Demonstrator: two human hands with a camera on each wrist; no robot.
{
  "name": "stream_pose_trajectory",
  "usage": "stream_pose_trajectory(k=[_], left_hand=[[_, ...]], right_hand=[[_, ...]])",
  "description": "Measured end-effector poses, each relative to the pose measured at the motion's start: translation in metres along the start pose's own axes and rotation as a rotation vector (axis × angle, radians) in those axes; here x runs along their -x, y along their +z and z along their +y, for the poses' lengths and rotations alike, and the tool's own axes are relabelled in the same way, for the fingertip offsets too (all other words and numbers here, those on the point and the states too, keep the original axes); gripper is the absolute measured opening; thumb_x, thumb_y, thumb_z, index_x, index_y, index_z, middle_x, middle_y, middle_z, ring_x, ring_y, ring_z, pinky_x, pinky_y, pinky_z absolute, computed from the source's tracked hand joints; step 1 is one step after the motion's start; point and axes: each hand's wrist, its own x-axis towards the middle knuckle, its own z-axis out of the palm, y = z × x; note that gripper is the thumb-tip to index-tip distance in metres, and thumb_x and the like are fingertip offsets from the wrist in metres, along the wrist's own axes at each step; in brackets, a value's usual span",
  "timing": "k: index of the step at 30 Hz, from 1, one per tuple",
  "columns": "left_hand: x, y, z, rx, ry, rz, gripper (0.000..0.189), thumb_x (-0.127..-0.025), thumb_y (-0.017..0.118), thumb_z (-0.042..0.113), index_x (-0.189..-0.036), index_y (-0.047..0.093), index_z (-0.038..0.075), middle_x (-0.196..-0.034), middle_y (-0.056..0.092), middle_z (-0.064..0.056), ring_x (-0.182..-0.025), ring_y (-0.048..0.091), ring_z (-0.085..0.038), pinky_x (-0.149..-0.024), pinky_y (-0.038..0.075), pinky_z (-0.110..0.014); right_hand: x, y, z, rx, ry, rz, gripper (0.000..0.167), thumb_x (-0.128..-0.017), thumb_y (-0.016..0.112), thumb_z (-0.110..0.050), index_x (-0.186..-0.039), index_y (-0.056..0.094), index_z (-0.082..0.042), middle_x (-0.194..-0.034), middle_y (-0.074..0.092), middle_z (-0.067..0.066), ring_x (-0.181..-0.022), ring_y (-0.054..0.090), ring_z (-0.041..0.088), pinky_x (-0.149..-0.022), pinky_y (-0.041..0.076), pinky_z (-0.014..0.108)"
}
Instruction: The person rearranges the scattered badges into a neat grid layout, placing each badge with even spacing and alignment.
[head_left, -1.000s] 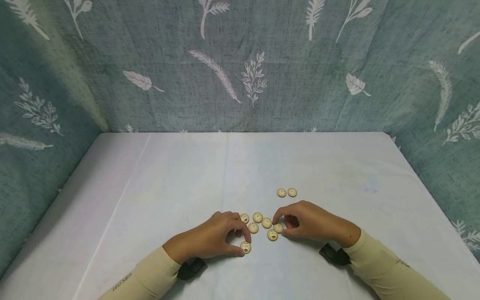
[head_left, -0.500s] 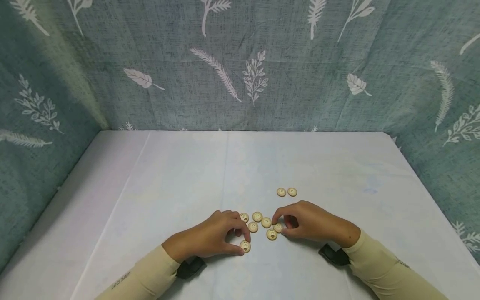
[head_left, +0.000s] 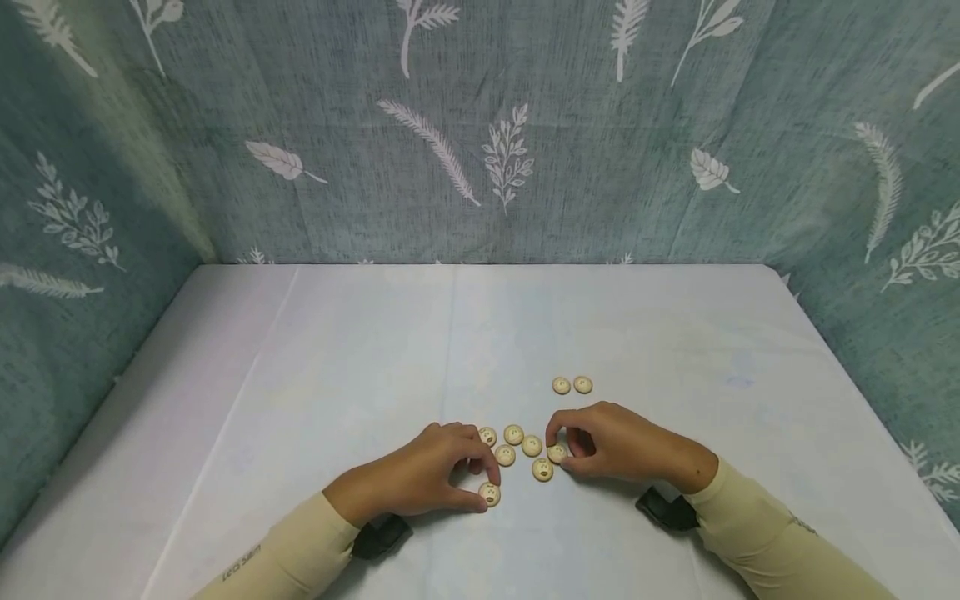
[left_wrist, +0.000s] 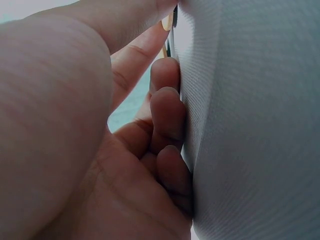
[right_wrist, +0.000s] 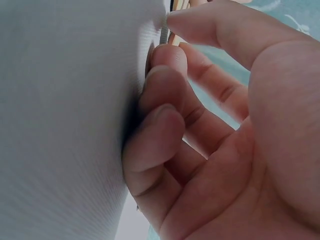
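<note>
There's a white cloth-covered table (head_left: 337, 350), two beige fabric sleeves (head_left: 288, 542) over it; left lettering (head_left: 242, 563) looks like "Lets Slim", blurred, right lettering (head_left: 802, 523) unreadable. The bare left hand (head_left: 427, 472) pinches a round cream face-printed disc (head_left: 490, 495) flat on the cloth; the bare right hand (head_left: 626, 444) pinches a matching disc (head_left: 557, 453), more discs (head_left: 532, 446) between them.

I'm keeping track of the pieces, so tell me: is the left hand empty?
No, the left hand pinches a round disc at its edges.
</note>
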Motion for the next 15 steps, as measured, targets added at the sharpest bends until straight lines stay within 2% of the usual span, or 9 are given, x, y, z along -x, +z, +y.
stream_pose_trajectory(k=[4, 9, 15], left_hand=[[-0.0005, 0.0014, -0.0006, 0.006, -0.001, -0.011, 0.024, -0.08, 0.084, 0.034, -0.099, 0.07, 0.035, -0.09, 0.053, 0.016, -0.086, 0.05, -0.002, -0.086, 0.039, -0.027], [-0.0013, -0.0015, 0.0011, -0.01, 0.009, 0.007, 0.024, -0.08, 0.085, 0.032, -0.099, 0.071, 0.033, -0.09, 0.053, 0.015, -0.086, 0.05, -0.002, -0.087, 0.039, -0.028], [0.0003, -0.0021, 0.0022, -0.004, -0.021, -0.006, 0.024, -0.08, 0.084, 0.033, -0.099, 0.07, 0.035, -0.089, 0.053, 0.016, -0.086, 0.049, -0.003, -0.09, 0.038, -0.031]], right_hand=[[0.0011, 0.0008, 0.0012, -0.009, 0.012, -0.009, 0.019, -0.088, 0.074, -0.016, -0.102, 0.065, -0.024, -0.069, 0.051, -0.018, -0.062, 0.047, -0.005, -0.061, 0.043, 0.018], [0.001, -0.0022, 0.0011, -0.004, 0.009, 0.011, 0.019, -0.087, 0.074, -0.014, -0.1, 0.064, -0.023, -0.068, 0.05, -0.017, -0.062, 0.047, -0.004, -0.061, 0.044, 0.019], [-0.0009, -0.004, 0.0014, -0.032, 0.014, -0.002, 0.018, -0.088, 0.073, -0.013, -0.101, 0.063, -0.02, -0.069, 0.051, -0.015, -0.062, 0.047, -0.004, -0.06, 0.044, 0.019]])
